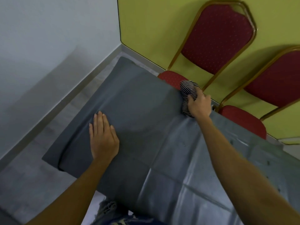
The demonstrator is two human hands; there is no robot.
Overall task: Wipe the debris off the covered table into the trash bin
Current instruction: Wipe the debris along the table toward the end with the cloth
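A grey cloth covers the table [146, 114], creased and shiny toward the right. My left hand [103, 137] lies flat on the cover near its left end, fingers straight. At the table's far edge my right hand [198, 105] grips a bunched black-and-white striped rag [189, 90] and holds it against the cover. A few small dark specks [232, 142] dot the cover on the right. No trash bin is in view.
Two red padded chairs with gold frames [217, 39] [274, 82] stand against the yellow wall behind the table's far edge. The grey cover hangs down to the tiled floor [29, 176] at the left end. A white wall closes the left side.
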